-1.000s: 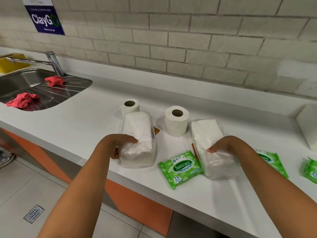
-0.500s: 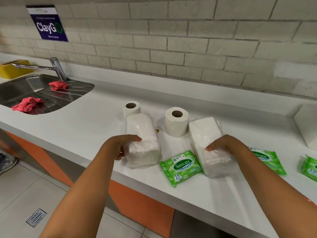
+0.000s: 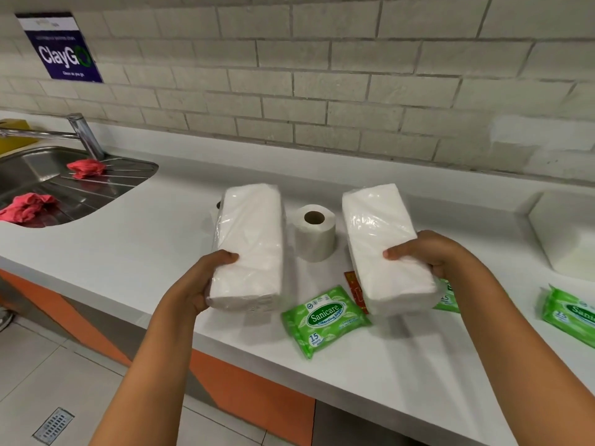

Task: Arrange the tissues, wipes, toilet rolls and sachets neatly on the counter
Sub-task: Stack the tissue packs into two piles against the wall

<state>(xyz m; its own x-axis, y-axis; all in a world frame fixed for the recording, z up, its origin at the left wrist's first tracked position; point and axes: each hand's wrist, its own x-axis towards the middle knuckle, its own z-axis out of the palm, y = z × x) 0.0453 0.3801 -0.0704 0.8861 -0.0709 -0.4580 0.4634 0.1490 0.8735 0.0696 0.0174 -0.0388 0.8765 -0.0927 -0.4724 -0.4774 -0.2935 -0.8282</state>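
Observation:
My left hand grips the near end of a white tissue pack in clear wrap, lifted off the white counter. My right hand grips a second tissue pack, also raised. Between them a toilet roll stands upright. Another roll is mostly hidden behind the left pack. A green Sanicare wipes pack lies near the front edge. A red sachet peeks out under the right pack. A second wipes pack is partly hidden by my right wrist.
A third green wipes pack lies at the far right. A white box stands at the right by the wall. At the left a steel sink with a tap holds two pink cloths.
Both hands have lifted their tissue packs off the counter. The left pack now covers most of the left toilet roll, and the red sachet shows under the right pack.

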